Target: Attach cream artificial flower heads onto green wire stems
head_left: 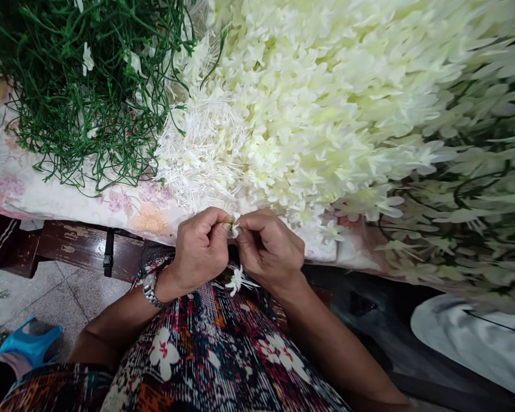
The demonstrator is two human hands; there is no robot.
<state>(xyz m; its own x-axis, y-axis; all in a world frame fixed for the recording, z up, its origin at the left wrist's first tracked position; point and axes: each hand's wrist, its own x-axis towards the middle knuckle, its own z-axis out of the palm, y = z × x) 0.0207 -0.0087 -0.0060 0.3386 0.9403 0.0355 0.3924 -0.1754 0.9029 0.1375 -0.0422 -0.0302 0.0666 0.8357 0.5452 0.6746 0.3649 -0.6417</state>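
Observation:
My left hand (202, 243), with a metal watch at the wrist, is closed in a pinch. Opposite it, my right hand (271, 246) has its thumb and forefinger pressed together. Between the fingertips of both is a small white artificial flower (235, 225), partly covered by the fingers. Just below my hands a second white flower (236, 280) shows over my lap; whether a stem joins it to my right hand is hidden. Beyond my fingers lies a heap of thin white stamen-like pieces (201, 151), beside a large pile of pale yellow-white flower heads (326, 114).
Tangled green plastic stems (94, 91) fill the table's left side. A floral cloth (81, 194) covers the table edge. Finished-looking flowers on green stems (476, 200) hang at the right. A wooden bench (77, 249) and a blue stool (32, 343) stand lower left.

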